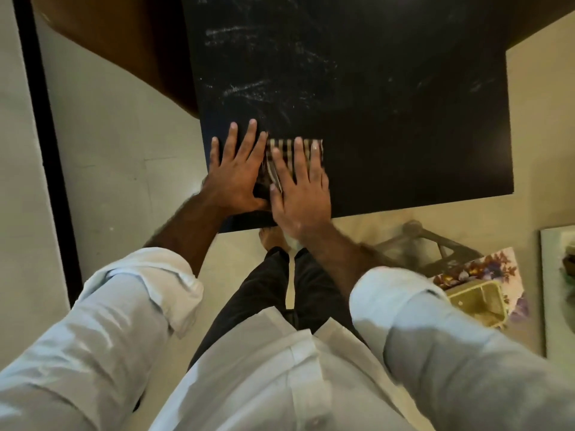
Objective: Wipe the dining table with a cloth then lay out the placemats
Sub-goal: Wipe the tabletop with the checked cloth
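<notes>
Your right hand (300, 194) lies flat on the folded checked cloth (287, 147), fingers straight and slightly spread, pressing it down. Your left hand (236, 178) is flat just beside it, fingers splayed on the black table (404, 119), thumb at the cloth's edge. The cloth sits near the table's near-left corner. Pale smear streaks (249, 88) mark the top further in. To the right, low: a blurred stool (420, 244), a floral-print sheet (485, 269) and a yellowish tray (479, 303).

Dim, warm indoor light. The black table (404, 135) carries a pale streaky sheen on its far half, while its near part lies in shadow. Wide-angle bending at the edges; the white sleeves (93, 321) and metal frame (418, 244) are blurred.
</notes>
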The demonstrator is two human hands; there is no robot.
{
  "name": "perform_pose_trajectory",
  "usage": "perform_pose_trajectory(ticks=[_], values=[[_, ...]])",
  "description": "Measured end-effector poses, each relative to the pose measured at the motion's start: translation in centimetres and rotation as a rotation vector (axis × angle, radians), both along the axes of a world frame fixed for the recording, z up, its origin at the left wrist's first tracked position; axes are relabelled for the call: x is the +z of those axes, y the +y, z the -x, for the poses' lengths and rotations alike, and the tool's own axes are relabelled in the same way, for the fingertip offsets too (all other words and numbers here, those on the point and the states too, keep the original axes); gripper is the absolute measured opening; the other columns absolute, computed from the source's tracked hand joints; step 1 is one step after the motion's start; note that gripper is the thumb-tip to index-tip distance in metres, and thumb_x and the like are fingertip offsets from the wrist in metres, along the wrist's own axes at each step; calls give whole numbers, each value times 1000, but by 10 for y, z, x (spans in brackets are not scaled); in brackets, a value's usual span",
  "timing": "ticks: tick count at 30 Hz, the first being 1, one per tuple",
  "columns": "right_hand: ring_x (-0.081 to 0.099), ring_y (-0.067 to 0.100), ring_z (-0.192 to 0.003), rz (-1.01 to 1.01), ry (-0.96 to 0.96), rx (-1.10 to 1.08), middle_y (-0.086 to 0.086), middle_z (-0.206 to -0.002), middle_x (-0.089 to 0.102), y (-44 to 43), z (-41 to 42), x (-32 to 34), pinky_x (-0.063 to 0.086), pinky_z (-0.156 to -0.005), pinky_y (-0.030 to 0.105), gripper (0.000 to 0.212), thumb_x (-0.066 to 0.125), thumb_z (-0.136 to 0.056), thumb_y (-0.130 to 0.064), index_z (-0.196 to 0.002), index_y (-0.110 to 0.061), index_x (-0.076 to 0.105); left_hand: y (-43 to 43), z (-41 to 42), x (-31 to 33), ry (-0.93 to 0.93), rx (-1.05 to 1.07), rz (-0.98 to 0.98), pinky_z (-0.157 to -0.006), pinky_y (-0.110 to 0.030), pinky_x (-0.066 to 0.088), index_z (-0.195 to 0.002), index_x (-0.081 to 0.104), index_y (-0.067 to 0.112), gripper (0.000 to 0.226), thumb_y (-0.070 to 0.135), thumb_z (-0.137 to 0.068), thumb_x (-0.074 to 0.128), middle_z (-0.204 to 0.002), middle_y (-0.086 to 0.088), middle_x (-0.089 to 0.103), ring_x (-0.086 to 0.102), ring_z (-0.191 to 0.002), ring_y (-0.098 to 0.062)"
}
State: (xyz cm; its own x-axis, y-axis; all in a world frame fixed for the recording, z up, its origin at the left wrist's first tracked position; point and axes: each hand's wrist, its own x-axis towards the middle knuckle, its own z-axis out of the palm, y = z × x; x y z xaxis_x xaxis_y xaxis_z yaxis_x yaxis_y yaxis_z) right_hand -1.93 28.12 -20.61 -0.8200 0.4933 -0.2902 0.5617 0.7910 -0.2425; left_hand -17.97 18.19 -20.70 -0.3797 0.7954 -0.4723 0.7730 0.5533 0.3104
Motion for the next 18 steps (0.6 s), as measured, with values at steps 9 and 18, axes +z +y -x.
perform_pose_trajectory(ticks=[9, 18], values=[[5, 28, -171, 124, 147, -228, 2, -185, 13, 112, -52, 24, 16, -137, 60, 71, 38, -107, -36, -176, -26, 24, 30, -75, 16, 129, 92, -163, -134, -65, -4, -175, -5, 12, 106, 86, -103, 21, -182, -11, -22, -20, -168, -37], [14, 38, -169, -168, 19, -161, 17, -182, 17, 160, -76, -7, 24, -136, 55, 63, 36, -115, -40, -172, -13, 31, 87, -123, -17, 247, 217, -113, -132, -67, 6, -176, -4, 13, 83, 60, -113, 24, -184, -11, -14, -11, -169, -39]])
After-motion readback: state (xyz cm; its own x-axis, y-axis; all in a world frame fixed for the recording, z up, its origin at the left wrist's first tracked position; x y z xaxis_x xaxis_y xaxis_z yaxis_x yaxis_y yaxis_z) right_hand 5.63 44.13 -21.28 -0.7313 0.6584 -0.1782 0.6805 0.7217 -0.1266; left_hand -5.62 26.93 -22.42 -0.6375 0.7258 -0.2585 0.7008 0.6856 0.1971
